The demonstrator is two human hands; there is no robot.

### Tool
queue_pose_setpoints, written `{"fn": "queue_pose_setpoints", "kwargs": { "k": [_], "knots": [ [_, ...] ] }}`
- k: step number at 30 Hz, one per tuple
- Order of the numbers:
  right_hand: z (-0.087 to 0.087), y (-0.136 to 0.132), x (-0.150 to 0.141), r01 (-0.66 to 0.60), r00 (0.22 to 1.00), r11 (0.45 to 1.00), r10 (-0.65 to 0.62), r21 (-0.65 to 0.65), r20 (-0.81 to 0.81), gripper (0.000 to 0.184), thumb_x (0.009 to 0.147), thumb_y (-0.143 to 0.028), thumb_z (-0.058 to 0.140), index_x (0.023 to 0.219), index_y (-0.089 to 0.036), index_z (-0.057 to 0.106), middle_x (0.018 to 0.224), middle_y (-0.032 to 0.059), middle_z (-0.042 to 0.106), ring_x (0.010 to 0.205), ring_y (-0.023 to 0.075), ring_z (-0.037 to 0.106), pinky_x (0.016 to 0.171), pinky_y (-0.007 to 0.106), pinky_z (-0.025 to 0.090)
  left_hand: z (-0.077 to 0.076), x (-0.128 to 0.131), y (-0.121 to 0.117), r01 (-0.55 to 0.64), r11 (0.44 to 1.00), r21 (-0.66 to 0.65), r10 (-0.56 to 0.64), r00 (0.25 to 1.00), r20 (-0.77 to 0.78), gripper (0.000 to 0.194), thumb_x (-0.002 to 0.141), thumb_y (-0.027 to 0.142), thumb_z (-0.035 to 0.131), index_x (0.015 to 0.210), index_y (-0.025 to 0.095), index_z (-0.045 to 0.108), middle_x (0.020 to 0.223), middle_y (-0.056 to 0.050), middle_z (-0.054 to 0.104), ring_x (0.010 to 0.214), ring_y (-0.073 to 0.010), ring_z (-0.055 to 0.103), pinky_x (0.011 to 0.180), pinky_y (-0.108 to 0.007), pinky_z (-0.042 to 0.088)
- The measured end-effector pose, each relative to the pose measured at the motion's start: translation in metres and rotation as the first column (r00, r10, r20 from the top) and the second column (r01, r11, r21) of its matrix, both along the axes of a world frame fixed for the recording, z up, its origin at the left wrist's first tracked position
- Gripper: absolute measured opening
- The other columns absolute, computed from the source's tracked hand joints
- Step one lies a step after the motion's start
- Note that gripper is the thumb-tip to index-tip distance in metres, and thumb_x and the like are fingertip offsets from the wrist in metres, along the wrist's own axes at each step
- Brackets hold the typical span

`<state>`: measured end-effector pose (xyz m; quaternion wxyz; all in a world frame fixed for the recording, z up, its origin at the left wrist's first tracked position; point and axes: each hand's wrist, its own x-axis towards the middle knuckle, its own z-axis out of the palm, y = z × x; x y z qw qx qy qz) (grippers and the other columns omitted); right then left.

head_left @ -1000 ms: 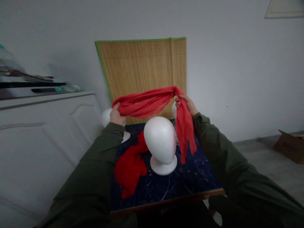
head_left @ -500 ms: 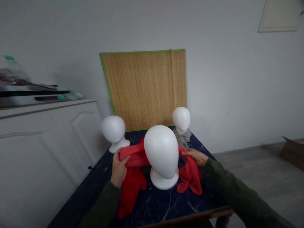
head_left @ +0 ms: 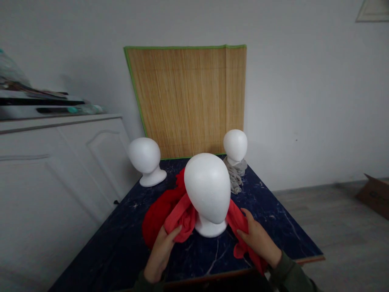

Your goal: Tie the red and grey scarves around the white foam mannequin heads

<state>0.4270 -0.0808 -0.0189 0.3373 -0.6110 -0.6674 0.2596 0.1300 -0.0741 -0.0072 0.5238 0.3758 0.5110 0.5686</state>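
Note:
A white foam mannequin head [head_left: 208, 188] stands upright at the front of the dark blue marbled table [head_left: 209, 255]. A red scarf [head_left: 182, 217] runs behind its neck and comes forward on both sides. My left hand [head_left: 164, 247] is closed on the scarf left of the neck, thumb on top, where the cloth is bunched. On the right, my right hand [head_left: 258, 239] grips the other part of the scarf, whose end hangs down toward the table's front edge. More red cloth lies on the table behind my left hand. The head hides the scarf's middle.
Two more white mannequin heads stand farther back, one at the left [head_left: 146, 158] and one at the right [head_left: 235, 144]. Grey cloth [head_left: 234, 174] lies round the right one's base. A bamboo mat [head_left: 188, 101] hangs behind. A white cabinet [head_left: 69, 162] borders the left; a cardboard box [head_left: 375, 196] is on the floor.
Both hands have moved down and toward me, drawing the scarf's two sides forward around the neck. The view has tilted down slightly.

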Motion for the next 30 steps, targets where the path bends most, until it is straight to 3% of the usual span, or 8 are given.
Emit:
{"fn": "queue_pose_setpoints", "kwargs": {
  "k": [3,7,11,13,16,21,24,30],
  "knots": [
    [0.008,-0.007,-0.007,-0.132,0.925,0.991,0.11,-0.036,-0.365,0.045,0.071,-0.025,0.054,0.114,-0.017,0.042,0.106,0.0077,0.057,0.095,0.0207,0.055,0.086,0.035,0.04,0.006,-0.006,0.004,0.13,0.987,-0.092,-0.109,0.973,0.201,0.051,0.066,0.026,0.066,0.112,0.011,0.053,0.105,-0.012,0.063,0.1,-0.0271,0.057,0.092,-0.04,0.042],
    [0.015,-0.012,-0.024,-0.328,0.541,0.926,0.022,-0.187,-0.841,0.031,0.069,-0.029,0.058,0.097,-0.017,0.053,0.089,0.0024,0.062,0.077,0.0156,0.058,0.074,0.029,0.043,0.015,-0.001,0.005,0.125,0.992,-0.035,-0.11,0.953,0.281,0.043,0.067,0.023,0.066,0.108,0.013,0.057,0.102,-0.009,0.065,0.1,-0.0256,0.058,0.095,-0.038,0.04],
    [0.013,-0.013,-0.039,-0.598,0.246,0.726,-0.237,-0.34,-0.94,0.032,0.074,-0.04,0.042,0.076,-0.015,0.061,0.07,0.006,0.064,0.065,0.0158,0.059,0.069,0.028,0.044,0.007,0.008,0.004,0.109,0.988,0.106,-0.139,0.93,0.341,0.044,0.067,0.025,0.064,0.11,0.015,0.057,0.108,-0.007,0.063,0.108,-0.0262,0.052,0.098,-0.04,0.036],
    [0.01,-0.015,-0.047,-0.658,0.134,0.693,-0.277,-0.295,-0.951,0.037,0.073,-0.042,0.036,0.072,-0.014,0.062,0.069,0.0076,0.064,0.069,0.0177,0.06,0.07,0.03,0.044,-0.001,0.01,0.002,0.08,0.988,0.135,-0.125,0.924,0.362,0.046,0.062,0.023,0.066,0.108,0.016,0.059,0.108,-0.006,0.063,0.111,-0.0267,0.05,0.1,-0.039,0.034],
    [0.005,-0.019,-0.061,-0.657,0.099,0.702,-0.281,-0.275,-0.955,0.037,0.069,-0.039,0.037,0.07,-0.013,0.062,0.068,0.0083,0.064,0.072,0.0201,0.06,0.072,0.032,0.044,-0.008,0.01,-0.001,0.053,0.99,0.127,-0.103,0.897,0.429,0.04,0.057,0.022,0.066,0.096,0.017,0.065,0.104,-0.005,0.065,0.111,-0.028,0.05,0.1,-0.039,0.034],
    [0.003,-0.019,-0.077,-0.524,0.346,0.784,-0.161,-0.333,-0.924,0.023,0.058,-0.024,0.045,0.069,-0.013,0.062,0.066,0.0032,0.065,0.066,0.0168,0.059,0.073,0.029,0.044,-0.004,0.008,0.002,0.059,0.998,0.004,-0.048,0.782,0.621,0.024,0.071,0.028,0.047,0.065,0.018,0.067,0.078,-0.004,0.07,0.101,-0.0244,0.056,0.097,-0.04,0.037],
    [0.003,-0.015,-0.08,-0.445,0.424,0.834,-0.126,-0.327,-0.897,0.024,0.055,-0.013,0.047,0.073,-0.013,0.062,0.067,0.0015,0.066,0.062,0.0148,0.059,0.068,0.027,0.045,-0.005,0.008,0.006,0.109,0.992,-0.067,-0.041,0.768,0.639,0.024,0.074,0.023,0.045,0.067,0.018,0.067,0.075,-0.003,0.069,0.099,-0.0212,0.058,0.097,-0.037,0.036],
    [-0.003,-0.005,-0.09,-0.547,0.007,0.797,-0.301,-0.256,-0.954,0.019,0.063,-0.009,0.06,0.082,-0.008,0.061,0.069,0.0036,0.066,0.055,0.0085,0.06,0.054,0.016,0.047,-0.011,0.015,0.005,0.247,0.969,-0.022,-0.208,0.859,0.468,0.029,0.073,0.027,0.058,0.1,0.016,0.063,0.103,-0.009,0.065,0.113,-0.0253,0.047,0.1,-0.042,0.029]
  ]
}}
